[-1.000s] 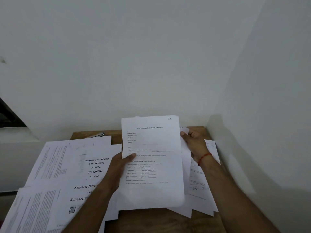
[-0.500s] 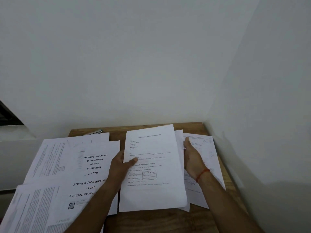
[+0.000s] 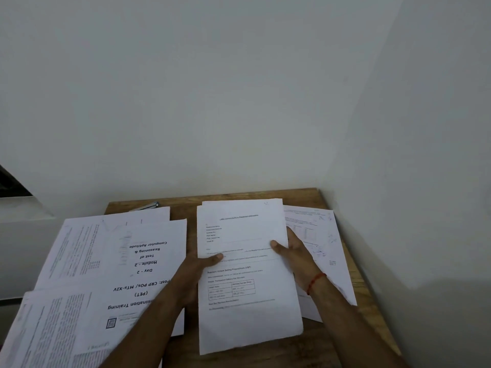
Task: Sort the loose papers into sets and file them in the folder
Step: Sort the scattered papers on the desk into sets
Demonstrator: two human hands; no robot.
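A thin set of white printed sheets with a small table on the top page sits in the middle of the wooden table. My left hand grips its left edge, thumb on top of the page. My right hand, with a red thread at the wrist, grips the right edge the same way. A booklet titled "Computer Aptitude" lies upside down to the left. Another printed sheet lies under my right hand at the right. No folder is in view.
More loose papers overlap at the near left and hang past the table's left side. A metal clip-like object pokes out behind the left pile. White walls close in at the back and the right, forming a corner.
The held sheets came down from a raised, tilted position to lie nearly flat on the table. My right hand shifted from behind them to gripping their right edge with the thumb on top.
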